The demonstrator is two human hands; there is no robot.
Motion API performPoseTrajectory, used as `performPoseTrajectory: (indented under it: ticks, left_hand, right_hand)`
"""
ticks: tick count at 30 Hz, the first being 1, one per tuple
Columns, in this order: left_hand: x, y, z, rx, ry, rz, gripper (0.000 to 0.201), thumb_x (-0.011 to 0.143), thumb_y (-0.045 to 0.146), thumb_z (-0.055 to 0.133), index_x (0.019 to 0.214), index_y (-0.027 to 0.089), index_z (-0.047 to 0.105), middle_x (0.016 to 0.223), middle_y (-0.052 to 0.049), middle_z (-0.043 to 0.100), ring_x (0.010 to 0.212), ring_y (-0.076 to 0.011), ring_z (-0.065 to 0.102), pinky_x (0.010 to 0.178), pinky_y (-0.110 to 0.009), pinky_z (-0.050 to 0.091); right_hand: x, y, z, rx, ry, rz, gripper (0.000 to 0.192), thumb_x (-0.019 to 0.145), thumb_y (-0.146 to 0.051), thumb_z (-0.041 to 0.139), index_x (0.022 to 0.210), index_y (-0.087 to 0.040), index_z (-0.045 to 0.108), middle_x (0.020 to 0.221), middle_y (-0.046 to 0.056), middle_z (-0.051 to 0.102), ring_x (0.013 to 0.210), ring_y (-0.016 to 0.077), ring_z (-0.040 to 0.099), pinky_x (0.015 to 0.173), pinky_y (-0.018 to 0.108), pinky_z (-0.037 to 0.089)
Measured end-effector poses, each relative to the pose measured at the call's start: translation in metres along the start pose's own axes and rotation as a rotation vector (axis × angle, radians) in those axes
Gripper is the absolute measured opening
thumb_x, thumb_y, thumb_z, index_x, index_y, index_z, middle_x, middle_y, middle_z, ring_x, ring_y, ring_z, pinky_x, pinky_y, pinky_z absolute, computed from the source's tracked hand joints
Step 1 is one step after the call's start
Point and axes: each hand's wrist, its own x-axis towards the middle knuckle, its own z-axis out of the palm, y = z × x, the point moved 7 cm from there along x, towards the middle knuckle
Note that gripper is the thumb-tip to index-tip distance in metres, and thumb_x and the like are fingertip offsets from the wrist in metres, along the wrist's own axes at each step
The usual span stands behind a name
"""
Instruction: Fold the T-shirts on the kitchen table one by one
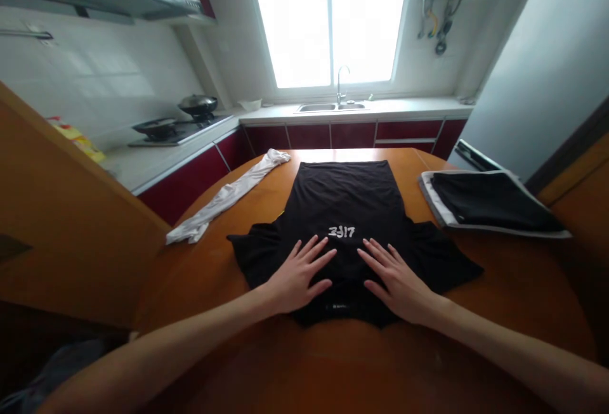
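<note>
A black T-shirt (pixel 349 195) with white lettering lies spread out on the wooden table, its collar towards me and its hem at the far side. Both sleeves stick out sideways. My left hand (pixel 299 276) rests flat on the shirt's left part, fingers spread, just below the lettering. On the right part lies my right hand (pixel 394 279), also flat with its fingers apart. Neither hand grips the cloth. Between the hands, near the collar, a small label shows.
The round wooden table (pixel 342 363) fills the foreground. A long white cloth (pixel 228 197) lies at its left, and folded black and white clothes (pixel 490 201) are stacked at its right. Behind stand a counter with a sink (pixel 318 108) and a stove with a lidded wok (pixel 198 105).
</note>
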Motion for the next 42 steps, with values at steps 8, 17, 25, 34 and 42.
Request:
performPoseTrajectory:
  ticks: [8,17,25,34,42]
  left_hand:
    - [-0.016,0.003,-0.003,0.057,0.063,0.050,0.058,0.101,0.060,0.040,0.156,0.046,0.032,0.166,0.006,0.024,0.156,-0.0223,0.015,0.127,-0.051,0.017]
    - [-0.006,-0.078,0.017,0.135,0.110,-0.291,0.067,0.099,0.066,0.033,0.160,0.036,0.030,0.169,-0.003,0.019,0.156,-0.0354,0.008,0.123,-0.061,0.015]
    - [0.063,-0.039,-0.012,0.100,0.183,-0.119,0.061,0.103,0.053,0.032,0.157,0.025,0.038,0.167,-0.007,0.027,0.156,-0.0288,0.018,0.123,-0.054,0.021]
    - [0.160,-0.031,0.017,0.086,0.069,-0.094,0.061,0.103,0.053,0.026,0.160,0.032,0.029,0.169,-0.003,0.020,0.157,-0.0290,0.012,0.123,-0.060,0.012]
    - [0.158,-0.041,0.010,0.056,0.209,-0.132,0.062,0.102,0.057,0.026,0.159,0.032,0.033,0.168,-0.003,0.024,0.156,-0.0291,0.015,0.124,-0.059,0.013]
  right_hand:
    - [-0.019,-0.004,-0.009,-0.038,0.028,0.002,0.060,0.102,-0.051,0.042,0.157,-0.029,0.039,0.167,0.007,0.023,0.155,0.0258,0.019,0.124,0.054,0.021]
    - [-0.025,0.085,-0.004,-0.277,0.136,0.487,0.069,0.101,-0.052,0.038,0.156,-0.011,0.039,0.165,0.021,0.026,0.154,0.0323,0.021,0.122,0.056,0.022]
    - [0.046,0.055,-0.017,-0.222,0.094,0.363,0.062,0.103,-0.044,0.034,0.156,-0.013,0.039,0.167,0.018,0.022,0.156,0.0302,0.014,0.121,0.059,0.018]
    - [0.146,0.063,0.009,-0.185,-0.030,0.319,0.059,0.105,-0.039,0.029,0.159,-0.016,0.031,0.169,0.012,0.018,0.157,0.0259,0.010,0.123,0.057,0.010]
    - [0.142,0.077,0.011,-0.151,0.097,0.346,0.059,0.106,-0.043,0.025,0.159,-0.018,0.033,0.169,0.012,0.021,0.156,0.0238,0.014,0.124,0.053,0.011]
